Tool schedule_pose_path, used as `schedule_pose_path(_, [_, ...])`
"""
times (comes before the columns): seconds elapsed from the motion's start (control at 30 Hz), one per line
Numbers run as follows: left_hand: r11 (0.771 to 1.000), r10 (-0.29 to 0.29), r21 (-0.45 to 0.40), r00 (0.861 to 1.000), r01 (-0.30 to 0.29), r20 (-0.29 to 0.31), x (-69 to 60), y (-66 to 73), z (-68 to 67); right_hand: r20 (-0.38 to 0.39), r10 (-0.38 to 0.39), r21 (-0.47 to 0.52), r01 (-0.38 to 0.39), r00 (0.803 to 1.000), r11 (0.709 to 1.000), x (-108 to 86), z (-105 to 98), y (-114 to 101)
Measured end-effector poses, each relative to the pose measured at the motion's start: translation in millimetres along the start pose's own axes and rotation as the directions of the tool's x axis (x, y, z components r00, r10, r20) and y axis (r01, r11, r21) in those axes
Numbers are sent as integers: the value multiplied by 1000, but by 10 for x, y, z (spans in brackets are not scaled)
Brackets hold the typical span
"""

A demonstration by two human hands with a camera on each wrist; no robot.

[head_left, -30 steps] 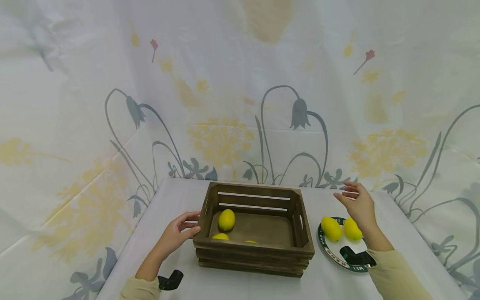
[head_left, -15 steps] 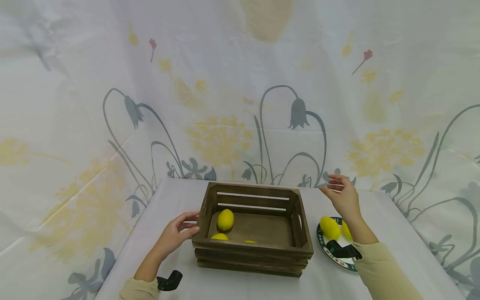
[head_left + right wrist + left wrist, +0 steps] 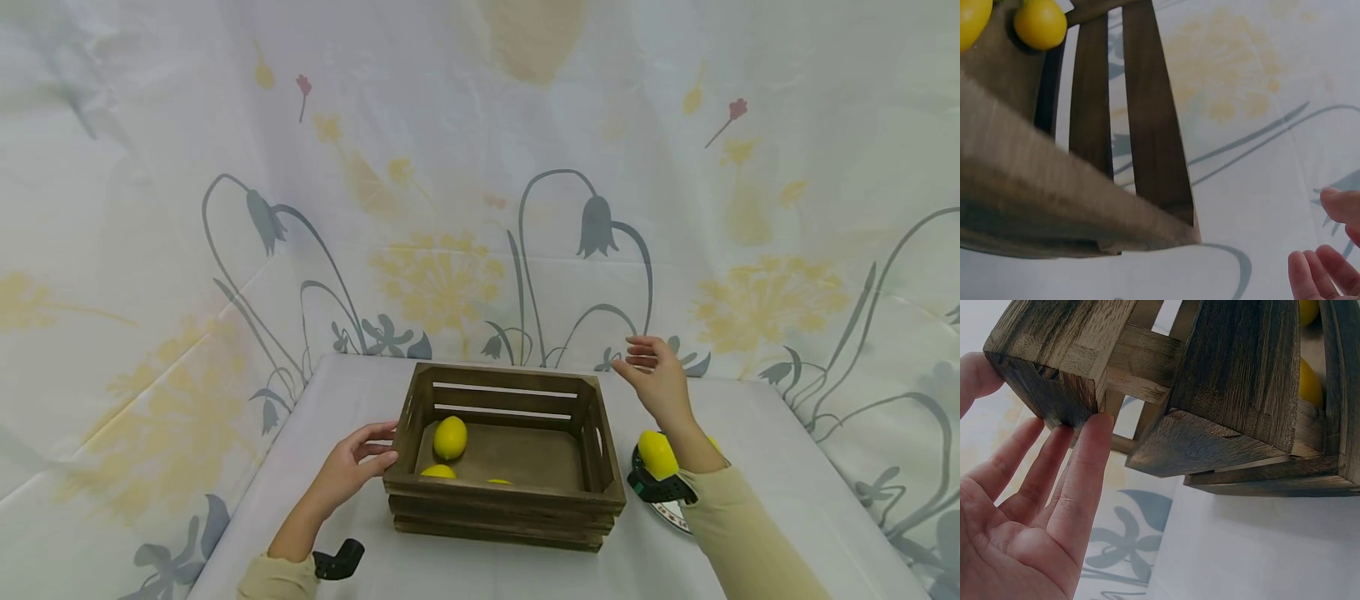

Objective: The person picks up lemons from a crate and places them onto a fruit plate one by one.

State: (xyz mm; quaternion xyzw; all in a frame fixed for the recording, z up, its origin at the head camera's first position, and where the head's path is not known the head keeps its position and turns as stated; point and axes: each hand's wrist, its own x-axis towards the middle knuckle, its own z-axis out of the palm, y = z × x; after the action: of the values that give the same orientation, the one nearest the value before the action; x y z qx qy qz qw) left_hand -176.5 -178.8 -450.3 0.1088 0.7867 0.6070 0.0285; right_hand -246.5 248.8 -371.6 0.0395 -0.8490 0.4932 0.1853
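Observation:
In the head view a dark brown slatted wooden crate [image 3: 502,504] stands mid-table with yellow lemons inside. One lemon [image 3: 450,437] lies toward its left wall; two more show partly above the front wall. My left hand [image 3: 352,467] touches the crate's left end with its fingertips; its fingers look fairly straight in the left wrist view, against the slat's outer face. My right hand [image 3: 660,383] is raised off the crate's back right corner, fingers loosely bent with nothing between them. Under the right forearm another lemon [image 3: 657,455] sits on a plate [image 3: 671,515].
A yellow sliver of a further lemon shows past the right forearm, which hides much of the plate. White cloth covers the table [image 3: 360,392]. A flower-printed curtain [image 3: 480,167] hangs behind and along the sides.
My right hand has moved left, from beyond the plate toward the crate, and slightly up; its forearm now covers more of the plate. The left hand and the crate stay nearly still.

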Motion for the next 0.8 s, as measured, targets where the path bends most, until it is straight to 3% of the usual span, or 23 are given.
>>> schedule_pose_path(0.23, [1000,3,1,1000,-3,-1,-3,4,-2,28,-36,33,35,999,999,51,145,-50])
schedule_pose_path(0.57, [1000,0,6,1000,0,-2,-3,0,3,110,-31,92,21,993,996,71,369,-109])
schedule_pose_path(0.8, [1000,4,8,1000,-4,-1,-9,-5,-11,155,-24,69,13,988,998,88,524,-140])
